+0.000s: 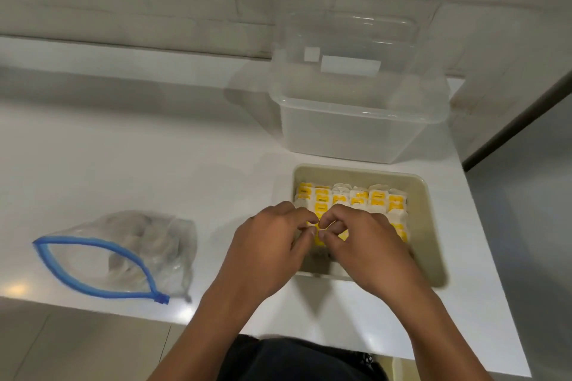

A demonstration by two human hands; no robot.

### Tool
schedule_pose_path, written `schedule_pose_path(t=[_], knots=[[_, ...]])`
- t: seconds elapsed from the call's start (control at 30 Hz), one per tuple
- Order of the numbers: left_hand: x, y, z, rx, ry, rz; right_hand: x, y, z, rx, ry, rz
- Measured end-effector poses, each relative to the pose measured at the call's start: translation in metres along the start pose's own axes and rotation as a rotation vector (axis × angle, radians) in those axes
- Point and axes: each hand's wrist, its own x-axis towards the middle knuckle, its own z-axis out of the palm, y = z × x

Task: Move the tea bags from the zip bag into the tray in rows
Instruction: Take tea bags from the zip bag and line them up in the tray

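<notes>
Both hands are down in the beige tray [433, 226] at the right end of the white tabletop [154, 148], so the step in hand looks like settling tea bags [356, 198] into a row rather than fetching more. The left hand [272, 244] and the right hand [368, 241] meet over the near middle of the tray, fingers [332, 227] curled in and pinched on what seems to be a yellow-tagged tea bag between them; which hand truly grips it I cannot tell. The far rows are already packed side by side, with a strip of bare tray floor along the right wall and at the near edge. The zip bag [130, 254] lies well apart to the left, its blue mouth gaping toward the near edge, with a few pale bags apparently left inside. I would guess the next move is to let go, draw the left hand out over the tray's left wall and across to that open mouth. That stretch of tabletop is bare, so the way is free. The clear tub [356, 133] stands just behind the tray, and the tabletop's right edge runs close alongside it, so little room there.
</notes>
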Motion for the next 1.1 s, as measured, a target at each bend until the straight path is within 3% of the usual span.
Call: schedule_pose_path(t=[0.33,0.47,0.57,0.7,0.77,0.9,1.1], knots=[[-0.099,-0.086,-0.07,-0.069,0.262,-0.174,-0.02,-0.125,0.074,0.079,-0.098,-0.31],[-0.132,-0.124,-0.088,-0.042,0.361,-0.25,-0.025,-0.171,0.109,0.185,-0.144,-0.35],[-0.153,-0.154,-0.094,0.005,0.532,-0.345,-0.029,-0.198,0.14,0.266,-0.209,-0.352],[-0.169,-0.191,-0.096,-0.133,0.713,-0.526,-0.017,-0.219,0.189,0.087,-0.33,-0.422],[-0.168,-0.205,-0.092,-0.285,0.653,-0.572,-0.004,-0.225,0.208,0.003,-0.378,-0.455],[-0.152,-0.225,-0.081,-0.481,0.415,-0.705,0.021,-0.229,0.233,-0.161,-0.295,-0.395],[-0.146,-0.247,-0.069,-0.521,0.186,-0.749,0.048,-0.228,0.259,-0.271,-0.248,-0.331]])
